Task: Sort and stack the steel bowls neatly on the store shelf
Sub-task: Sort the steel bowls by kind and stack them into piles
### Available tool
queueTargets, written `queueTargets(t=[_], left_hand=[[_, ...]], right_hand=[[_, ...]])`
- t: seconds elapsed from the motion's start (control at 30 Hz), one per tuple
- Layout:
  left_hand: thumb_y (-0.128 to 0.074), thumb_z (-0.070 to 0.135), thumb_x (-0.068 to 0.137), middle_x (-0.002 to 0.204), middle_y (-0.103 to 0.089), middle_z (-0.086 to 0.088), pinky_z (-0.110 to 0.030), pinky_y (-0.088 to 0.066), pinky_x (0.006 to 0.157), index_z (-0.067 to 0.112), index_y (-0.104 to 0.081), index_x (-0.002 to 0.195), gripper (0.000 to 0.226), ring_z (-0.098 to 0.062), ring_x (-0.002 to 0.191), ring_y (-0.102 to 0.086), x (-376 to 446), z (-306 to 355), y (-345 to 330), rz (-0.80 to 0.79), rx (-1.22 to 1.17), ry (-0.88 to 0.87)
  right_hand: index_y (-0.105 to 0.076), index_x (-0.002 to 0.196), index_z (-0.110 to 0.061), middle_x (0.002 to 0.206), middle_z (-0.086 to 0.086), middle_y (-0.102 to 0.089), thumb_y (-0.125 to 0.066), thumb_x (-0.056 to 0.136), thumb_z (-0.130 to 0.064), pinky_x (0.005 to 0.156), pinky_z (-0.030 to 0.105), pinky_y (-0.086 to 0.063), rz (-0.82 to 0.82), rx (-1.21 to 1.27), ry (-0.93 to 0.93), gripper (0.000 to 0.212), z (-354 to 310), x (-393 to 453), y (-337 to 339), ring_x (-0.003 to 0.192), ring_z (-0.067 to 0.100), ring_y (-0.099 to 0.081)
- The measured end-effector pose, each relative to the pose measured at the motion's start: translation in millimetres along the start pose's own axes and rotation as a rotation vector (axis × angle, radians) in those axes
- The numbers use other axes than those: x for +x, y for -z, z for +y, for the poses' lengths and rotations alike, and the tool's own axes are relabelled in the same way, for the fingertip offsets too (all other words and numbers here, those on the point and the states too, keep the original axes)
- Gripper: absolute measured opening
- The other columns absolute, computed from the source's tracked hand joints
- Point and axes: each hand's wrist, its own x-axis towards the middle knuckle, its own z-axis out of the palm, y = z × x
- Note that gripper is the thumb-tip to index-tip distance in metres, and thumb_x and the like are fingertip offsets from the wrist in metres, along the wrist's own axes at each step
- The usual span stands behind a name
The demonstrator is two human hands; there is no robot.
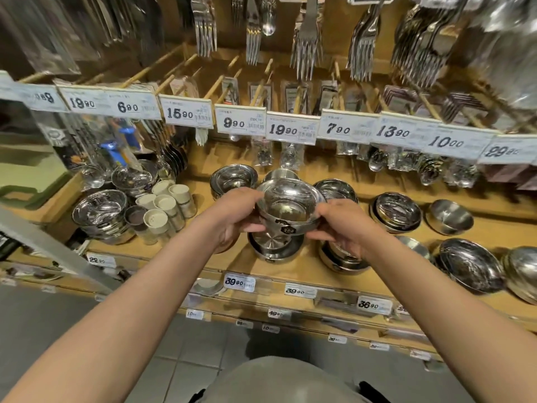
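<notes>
The held bowl (290,209) at the centre of the frame is polished steel, mirror-bright inside, with a dark sticker on its smooth outer wall. The lid (274,247) just below it is steel too, with a finer, radially brushed sheen. The bowl stacks (396,212) to the right are the same glossy metal. The shelf (290,269) under them looks like matt, light wood. The price tags (290,130) across the middle are white paper or card behind clear glossy plastic. The forks (308,50) hanging at the top are shiny steel. The shakers (171,209) at left have matt pale caps.
</notes>
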Motion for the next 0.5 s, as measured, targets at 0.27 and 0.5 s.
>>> queueTargets(t=[0.27,0.5], left_hand=[[-0.058,-0.010,0.092,0.110,-0.066,-0.019,-0.034,-0.064,0.063,0.008,-0.055,0.109,0.025,-0.020,0.063,-0.077,-8.6,-9.3,0.8,0.018,0.011,-0.042],[-0.065,-0.014,0.084,0.114,-0.068,-0.022,-0.039,-0.065,0.067,0.011,-0.055,0.106,0.035,-0.023,0.071,-0.076,-4.1,-16.0,3.5,0.041,0.028,-0.034]], right_hand=[[-0.068,0.107,0.006,0.088,0.022,-0.078,-0.053,0.088,0.000,0.055,0.028,-0.063,0.011,-0.026,0.022,0.025,1.9,2.4,1.4,0.079,0.032,-0.078],[-0.068,0.101,-0.002,0.081,0.018,-0.077,-0.051,0.096,-0.013,0.053,0.031,-0.063,0.123,-0.138,0.061,0.021,9.9,6.3,-1.3,0.066,0.028,-0.076]])
